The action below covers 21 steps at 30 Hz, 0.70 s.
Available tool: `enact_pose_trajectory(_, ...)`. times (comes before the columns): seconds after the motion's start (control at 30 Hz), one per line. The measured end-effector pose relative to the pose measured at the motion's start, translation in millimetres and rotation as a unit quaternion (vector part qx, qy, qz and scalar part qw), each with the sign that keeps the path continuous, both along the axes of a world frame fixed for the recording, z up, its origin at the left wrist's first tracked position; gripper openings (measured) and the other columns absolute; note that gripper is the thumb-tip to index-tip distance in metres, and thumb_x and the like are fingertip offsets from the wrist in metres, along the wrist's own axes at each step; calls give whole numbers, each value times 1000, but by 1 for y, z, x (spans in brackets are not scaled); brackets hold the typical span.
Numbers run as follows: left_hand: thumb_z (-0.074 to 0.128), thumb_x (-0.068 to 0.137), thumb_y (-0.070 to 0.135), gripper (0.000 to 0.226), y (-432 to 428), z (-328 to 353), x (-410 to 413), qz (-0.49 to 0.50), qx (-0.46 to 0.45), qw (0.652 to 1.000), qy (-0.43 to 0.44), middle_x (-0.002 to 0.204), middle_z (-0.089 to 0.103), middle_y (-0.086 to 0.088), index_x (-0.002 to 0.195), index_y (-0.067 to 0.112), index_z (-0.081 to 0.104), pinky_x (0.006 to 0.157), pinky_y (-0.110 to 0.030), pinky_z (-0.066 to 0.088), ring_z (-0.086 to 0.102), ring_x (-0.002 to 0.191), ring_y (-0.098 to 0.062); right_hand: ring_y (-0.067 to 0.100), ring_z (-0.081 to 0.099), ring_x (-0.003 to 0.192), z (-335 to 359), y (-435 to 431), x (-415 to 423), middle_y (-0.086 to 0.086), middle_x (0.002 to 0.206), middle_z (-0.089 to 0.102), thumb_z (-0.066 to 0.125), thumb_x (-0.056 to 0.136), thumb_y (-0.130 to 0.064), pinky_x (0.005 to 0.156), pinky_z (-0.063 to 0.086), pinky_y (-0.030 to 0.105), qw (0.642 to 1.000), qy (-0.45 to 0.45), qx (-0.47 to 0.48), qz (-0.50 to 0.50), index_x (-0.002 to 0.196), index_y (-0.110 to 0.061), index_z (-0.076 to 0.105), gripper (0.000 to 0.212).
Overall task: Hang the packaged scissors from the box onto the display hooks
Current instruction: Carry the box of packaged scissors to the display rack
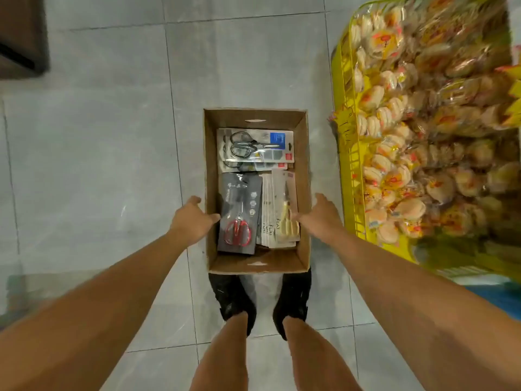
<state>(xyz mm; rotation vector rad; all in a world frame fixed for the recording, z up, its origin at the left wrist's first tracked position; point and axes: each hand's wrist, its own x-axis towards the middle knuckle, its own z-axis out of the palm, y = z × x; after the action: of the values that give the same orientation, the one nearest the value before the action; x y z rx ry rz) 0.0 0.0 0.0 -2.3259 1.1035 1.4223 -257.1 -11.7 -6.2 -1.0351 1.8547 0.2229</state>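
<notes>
An open cardboard box (304, 153) is in front of my feet, seen from straight above. Inside lie packaged scissors: black-handled ones on grey-and-blue cards (255, 146) at the far end, a red-handled pair on a dark card (239, 213) at the near left, and a stack of pale cards with yellow-handled scissors (282, 213) at the near right. My left hand (191, 218) clasps the left wall, thumb inside the rim. My right hand (321, 215) clasps the right wall the same way. No display hooks are in view.
A yellow wire basket (348, 153) heaped with wrapped snack packs stands close on the right of the box. A dark piece of furniture (22, 38) sits at the far left. Grey floor tiles (112, 136) spread to the left and ahead.
</notes>
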Motion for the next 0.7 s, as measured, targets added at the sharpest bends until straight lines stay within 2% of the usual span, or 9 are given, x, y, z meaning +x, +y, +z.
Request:
enact_pose_trajectory(0.1,66,91,32,82,-3,-57,2,63,-21,998,-15,136,52,-20,152,10,16,89,-38,46,54,119,-37,34,46,126,-57,2,-5,14,142,43,68,86,-37,99,45,41,999,45,6,-27,148,-13,25,80)
enact_pose_trajectory(0.2,67,90,29,87,-3,-112,2,128,-35,991,-26,137,50,-21,152,11,9,84,-37,48,55,118,-37,32,57,117,-108,8,-8,11,132,57,68,85,-41,80,45,32,996,33,23,-74,151,-18,18,86)
enact_pose_trajectory(0.27,64,92,30,73,0,-138,2,109,-38,993,-17,134,54,-18,149,12,23,83,-37,50,59,106,-32,30,63,108,-130,12,-8,6,126,63,64,87,-46,70,43,24,997,26,-3,-74,148,-20,25,76)
enact_pose_trajectory(0.33,58,96,25,50,6,-156,4,66,-49,996,-24,125,59,-18,138,10,35,77,-36,50,60,95,-30,29,64,102,-142,16,-9,1,119,64,59,91,-45,53,36,19,996,46,-32,-64,145,-20,31,66)
enact_pose_trajectory(0.4,51,100,19,40,10,-167,6,28,-73,996,-53,121,61,-19,136,9,36,78,-39,51,62,98,-35,29,61,89,-148,19,-9,4,108,63,55,95,-38,46,27,20,994,81,-57,-45,145,-20,31,58)
enact_pose_trajectory(0.5,45,102,15,41,15,-175,8,-8,-93,992,-85,118,62,-19,141,12,33,81,-44,54,64,99,-37,25,53,74,-160,24,-13,16,103,66,45,99,-23,58,38,26,990,101,-92,-22,145,-20,32,47)
enact_pose_trajectory(0.6,45,101,14,39,17,-170,10,-19,-115,990,-84,117,64,-17,140,13,36,82,-45,55,64,98,-37,37,65,87,-160,26,-19,19,103,67,43,99,-19,68,50,34,988,78,-129,-23,140,-16,40,41)
enact_pose_trajectory(0.7,45,101,13,38,18,-145,15,-22,-152,985,-74,113,66,-18,138,11,41,81,-45,53,64,96,-39,38,66,86,-137,24,-23,17,99,69,44,98,-14,66,49,32,986,76,-151,-4,136,-15,44,37)
